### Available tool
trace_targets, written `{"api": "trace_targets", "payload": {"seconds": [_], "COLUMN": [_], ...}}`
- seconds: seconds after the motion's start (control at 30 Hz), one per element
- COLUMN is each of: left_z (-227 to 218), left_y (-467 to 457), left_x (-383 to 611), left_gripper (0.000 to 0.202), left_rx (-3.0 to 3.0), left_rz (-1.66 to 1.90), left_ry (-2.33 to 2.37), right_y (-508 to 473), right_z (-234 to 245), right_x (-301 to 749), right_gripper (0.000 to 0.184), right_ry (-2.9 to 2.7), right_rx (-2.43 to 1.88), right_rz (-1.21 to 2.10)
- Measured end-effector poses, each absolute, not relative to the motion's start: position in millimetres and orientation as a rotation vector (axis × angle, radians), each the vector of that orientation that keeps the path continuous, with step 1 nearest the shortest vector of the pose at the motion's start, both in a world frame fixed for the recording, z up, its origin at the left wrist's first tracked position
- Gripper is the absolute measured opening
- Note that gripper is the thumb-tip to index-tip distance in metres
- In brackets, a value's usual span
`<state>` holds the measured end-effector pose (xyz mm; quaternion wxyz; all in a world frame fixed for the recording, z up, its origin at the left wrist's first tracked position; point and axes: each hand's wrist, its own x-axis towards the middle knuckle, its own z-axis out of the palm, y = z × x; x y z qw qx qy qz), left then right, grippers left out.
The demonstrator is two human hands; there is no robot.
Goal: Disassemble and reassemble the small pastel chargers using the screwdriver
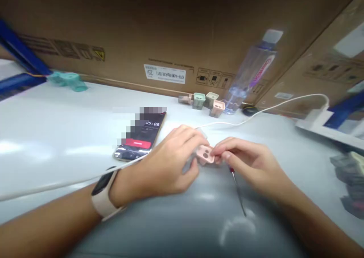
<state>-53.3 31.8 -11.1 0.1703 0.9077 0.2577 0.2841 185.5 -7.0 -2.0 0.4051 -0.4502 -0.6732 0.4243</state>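
Note:
My left hand (178, 157) is closed around a small pink plastic housing (204, 155) with round holes in its upward face. At the housing's right edge, the bent fingers of my right hand (248, 159) are pinched together and touch it. Whatever sits between those fingertips is too small or hidden to name. Below my right hand a thin screwdriver (238, 191) with a dark red end slants toward me. Its upper part is hidden by the hand, so I cannot tell whether the palm touches it.
A phone (139, 136) showing a timer lies left of my hands, with a white cable (227, 124) crossing behind them. Several small housings (198, 101) stand near a water bottle (250, 72) by the cardboard box (136, 26). Teal parts (68, 80) lie far left, grey ones (348, 174) far right.

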Motion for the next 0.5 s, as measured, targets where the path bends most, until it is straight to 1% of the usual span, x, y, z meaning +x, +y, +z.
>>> {"api": "trace_targets", "payload": {"seconds": [0.1,0.2,0.3,0.37,0.47,0.5], "left_z": [-12.9,-11.3,-10.0,-10.3,-10.8,-10.8], "left_y": [33.7,34.3,34.1,33.8,33.4,33.5], "left_x": [-53.9,-54.2,-54.5,-54.6,-54.4,-54.2], "left_gripper": [0.034,0.026,0.021,0.016,0.013,0.014], "left_rx": [2.593,2.535,2.471,2.463,2.507,2.545], "left_rz": [0.863,0.852,0.814,0.851,0.881,0.86], "left_ry": [0.705,0.661,0.618,0.617,0.656,0.668], "right_y": [-7.6,-8.3,-10.0,-11.5,-14.0,-14.8], "right_z": [-0.7,-1.9,-3.0,-1.6,3.4,5.1], "right_x": [187.6,189.1,188.5,187.3,185.3,184.6], "right_gripper": [0.008,0.006,0.018,0.026,0.018,0.02], "right_ry": [-1.673,-1.586,-1.528,-1.576,-1.77,-1.845], "right_rx": [-1.122,-1.078,-1.064,-1.128,-1.33,-1.379], "right_rz": [1.056,1.132,1.214,1.153,0.933,0.862]}}
